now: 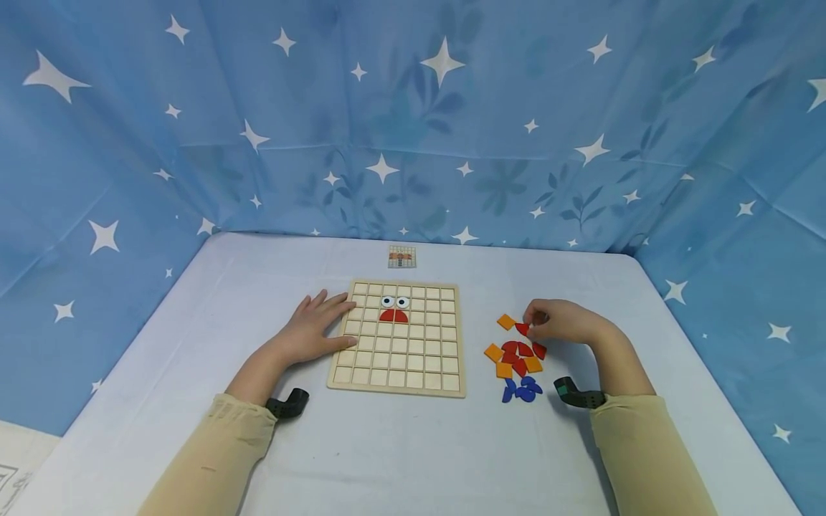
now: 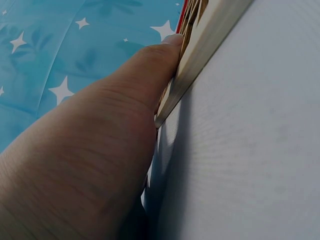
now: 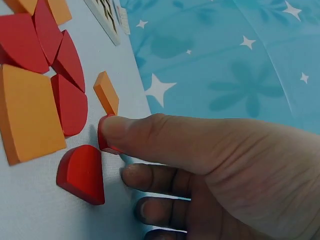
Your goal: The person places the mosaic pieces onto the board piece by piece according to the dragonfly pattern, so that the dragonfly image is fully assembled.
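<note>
A square wooden grid board [image 1: 399, 344] lies on the table, with two round eye tiles [image 1: 395, 302] side by side and two red quarter-circle tiles [image 1: 393, 316] directly below them. My left hand [image 1: 316, 330] is spread at the board's left edge; its thumb [image 2: 155, 62] and fingertips rest on the rim. Right of the board, my right hand [image 1: 563, 321] pinches a red quarter-circle tile [image 1: 522, 329] at the top of the loose tiles. Up close, the thumb covers most of that red tile [image 3: 103, 134], and the index finger is largely hidden.
Loose red tiles [image 1: 510, 348], orange square tiles [image 1: 493, 352] and blue curved tiles [image 1: 525, 393] lie in a cluster right of the board. A small picture card [image 1: 402, 256] sits behind the board. A blue star-patterned curtain [image 1: 413, 129] surrounds the white table [image 1: 387, 459].
</note>
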Demonstrator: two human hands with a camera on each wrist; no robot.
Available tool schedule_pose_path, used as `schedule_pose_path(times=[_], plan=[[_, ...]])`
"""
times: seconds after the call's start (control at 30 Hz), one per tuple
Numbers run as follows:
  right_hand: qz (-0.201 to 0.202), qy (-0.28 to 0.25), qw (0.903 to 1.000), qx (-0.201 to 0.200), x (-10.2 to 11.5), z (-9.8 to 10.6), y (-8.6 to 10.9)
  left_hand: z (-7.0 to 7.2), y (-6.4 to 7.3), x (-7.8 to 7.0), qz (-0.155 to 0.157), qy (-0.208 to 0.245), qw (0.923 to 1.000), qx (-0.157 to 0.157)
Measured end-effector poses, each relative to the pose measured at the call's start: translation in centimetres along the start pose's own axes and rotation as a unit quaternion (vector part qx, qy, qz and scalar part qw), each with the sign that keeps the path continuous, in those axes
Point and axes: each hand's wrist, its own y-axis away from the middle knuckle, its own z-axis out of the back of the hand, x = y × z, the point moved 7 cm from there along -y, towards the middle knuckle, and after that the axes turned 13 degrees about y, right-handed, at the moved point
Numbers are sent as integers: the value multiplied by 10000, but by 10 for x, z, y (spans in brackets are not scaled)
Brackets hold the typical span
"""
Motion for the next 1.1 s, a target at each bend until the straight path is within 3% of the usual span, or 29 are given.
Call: schedule_pose_path(times=[0.3, 0.6, 1.1], plan=[[94, -172, 9998, -2, 3, -1, -1, 0, 1, -1, -31, 16, 10000, -4], [333, 79, 9971, -681, 14, 14, 3, -1, 0, -1, 36, 36, 10000, 43], [874, 3, 9924, -871, 96, 24, -12, 1, 1, -2, -24, 37, 10000, -15]])
